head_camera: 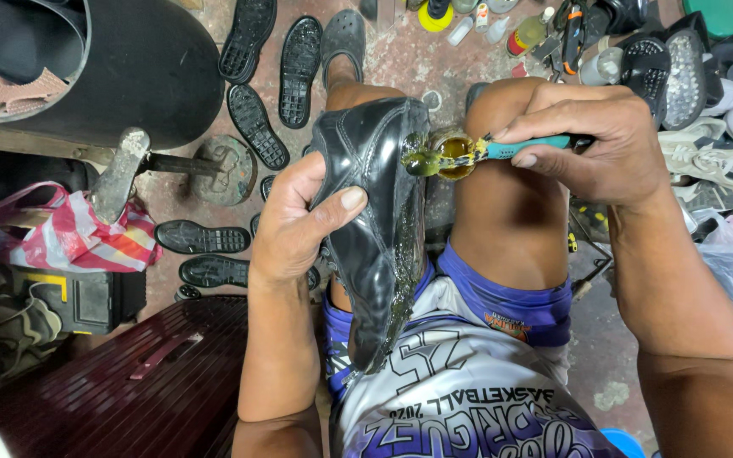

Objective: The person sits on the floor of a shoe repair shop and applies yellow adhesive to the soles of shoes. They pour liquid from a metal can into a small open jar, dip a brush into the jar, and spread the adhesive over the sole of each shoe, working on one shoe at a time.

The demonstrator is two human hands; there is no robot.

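Note:
My left hand [299, 222] grips a black leather shoe [371, 212] from its left side, thumb pressed on the upper, holding it upright over my lap. A wet, glossy strip of yellowish glue runs along the shoe's right edge. My right hand [591, 140] pinches a teal-handled brush [519, 148] whose glue-laden tip touches the shoe's edge near the top. Just behind the tip a small open glue tin [454, 154] sits on my right knee.
Several loose black soles [252, 125] lie on the stained concrete floor ahead. A metal shoe last stand [214, 165] and a big black drum [142, 72] are at the left. Bottles [526, 32] and piled shoes [706, 153] are at the right. A dark red slatted bench [163, 382] sits lower left.

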